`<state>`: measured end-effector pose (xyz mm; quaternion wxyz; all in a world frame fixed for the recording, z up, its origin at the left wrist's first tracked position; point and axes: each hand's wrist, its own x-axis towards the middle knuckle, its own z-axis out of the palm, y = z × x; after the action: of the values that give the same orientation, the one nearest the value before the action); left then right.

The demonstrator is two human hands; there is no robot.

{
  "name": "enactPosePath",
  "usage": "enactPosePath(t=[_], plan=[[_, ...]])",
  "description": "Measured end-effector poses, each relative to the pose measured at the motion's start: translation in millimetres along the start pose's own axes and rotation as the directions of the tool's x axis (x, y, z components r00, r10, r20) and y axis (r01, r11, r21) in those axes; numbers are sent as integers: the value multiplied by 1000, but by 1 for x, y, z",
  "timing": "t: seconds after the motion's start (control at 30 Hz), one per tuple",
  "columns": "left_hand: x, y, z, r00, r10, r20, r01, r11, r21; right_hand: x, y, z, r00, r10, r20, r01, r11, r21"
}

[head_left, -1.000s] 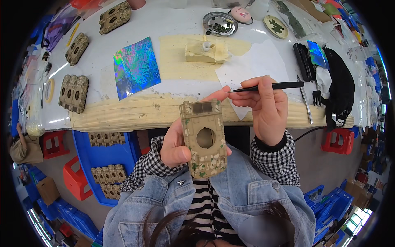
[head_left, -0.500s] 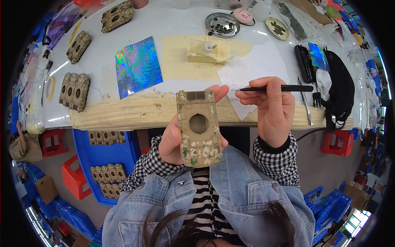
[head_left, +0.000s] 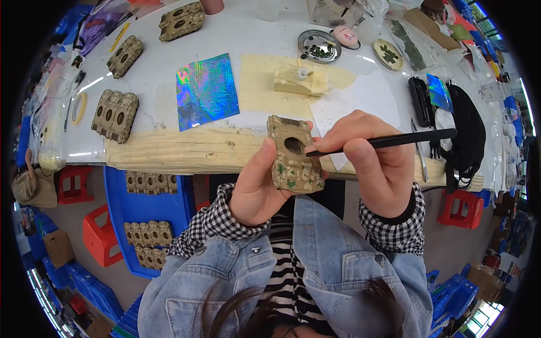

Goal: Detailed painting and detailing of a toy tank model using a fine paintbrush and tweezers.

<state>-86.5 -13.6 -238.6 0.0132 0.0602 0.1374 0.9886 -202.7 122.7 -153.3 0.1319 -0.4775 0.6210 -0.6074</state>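
Note:
A tan model tank hull (head_left: 298, 170) with a pixel camouflage pattern and a round hole rests tilted in my left hand (head_left: 253, 188), whose fingers and thumb close round its sides. My right hand (head_left: 380, 169) pinches black tweezers (head_left: 411, 138). Their tip meets the hull just beside the round hole; anything between the points is too small to make out. Beyond the hull, a shiny holographic sheet (head_left: 207, 93) lies on the table, and white paper (head_left: 360, 101) lies to the right of it.
More camouflaged hulls (head_left: 114, 116) stand at the left of the table, others on a blue tray (head_left: 147, 209) below. A small block with a cup (head_left: 298, 81), a metal dish of dark green bits (head_left: 320, 55) and a pale dish (head_left: 389, 45) lie farther back. Black straps (head_left: 468, 124) lie right.
My right hand has brought the tweezers down and left onto the hull. The hull has turned and tilted in my left hand, and the whole view has shifted slightly.

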Motion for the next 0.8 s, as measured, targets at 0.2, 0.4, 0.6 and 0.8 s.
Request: enactPosePath(t=[0.2,0.4,0.6,0.8], plan=[[-3,3,8,983,-24,-180,34,998,55,0,-1,4,999,5,44,-4,1000,-17],[-3,3,8,967,-37,-251,62,994,91,2,-3,5,998,-21,52,25,997,-72],[-2,4,10,965,-42,-259,54,998,38,5,-3,4,997,-39,68,46,994,-103],[0,4,13,962,-65,-264,68,998,2,7,-4,4,994,-61,91,75,986,-150]])
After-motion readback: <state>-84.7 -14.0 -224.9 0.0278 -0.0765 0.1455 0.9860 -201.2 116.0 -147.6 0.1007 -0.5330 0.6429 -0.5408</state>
